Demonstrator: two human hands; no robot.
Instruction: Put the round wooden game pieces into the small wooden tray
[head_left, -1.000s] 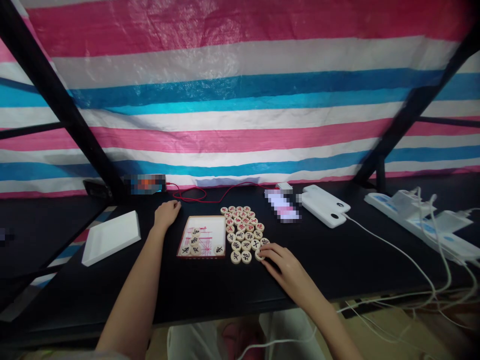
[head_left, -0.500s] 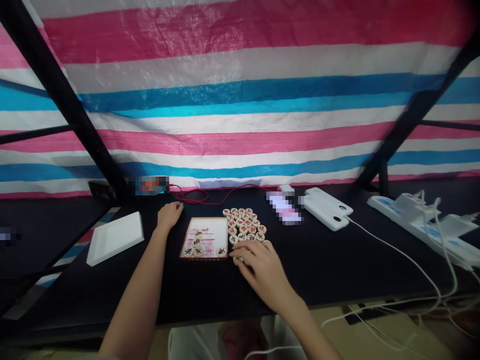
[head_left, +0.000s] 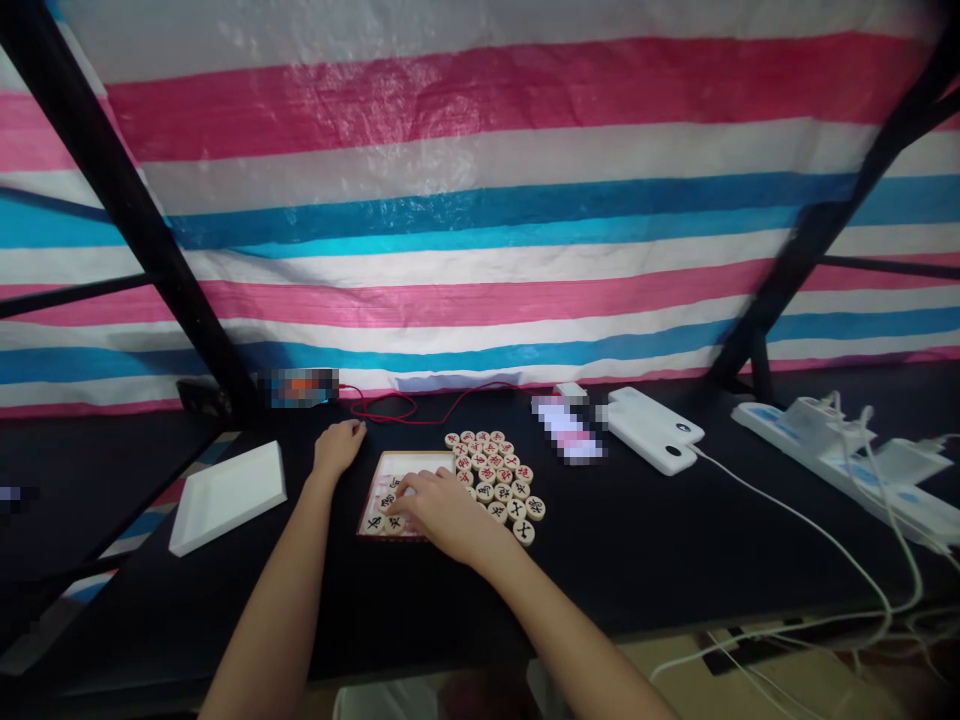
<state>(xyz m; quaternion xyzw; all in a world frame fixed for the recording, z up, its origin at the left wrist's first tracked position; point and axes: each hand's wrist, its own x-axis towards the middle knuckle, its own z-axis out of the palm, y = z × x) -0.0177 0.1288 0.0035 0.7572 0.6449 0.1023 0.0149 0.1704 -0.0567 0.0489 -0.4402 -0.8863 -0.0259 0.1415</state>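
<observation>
Right hand [head_left: 439,510] now over the open box [head_left: 409,462]; half a second ago I had it covering the near end of the rows of xiangqi pieces [head_left: 487,475]. I take this to mean the work has shifted from the rows to the box. Its fingers are bent, tips down among the boxed pieces [head_left: 375,524]; I cannot tell whether they pinch one, the back of the hand being in the way. Left hand [head_left: 339,447] unchanged: loosely curled on the dark surface [head_left: 600,570], just beyond the box's far left corner, nothing seen in it. Loose pieces lie close-packed right of the box: round, pale, flat, red characters in the far rows, black in the near ones. The near left of the rows is hidden, so I cannot count what remains there. In the box, four black-marked pieces show toward the left, lying flat.
</observation>
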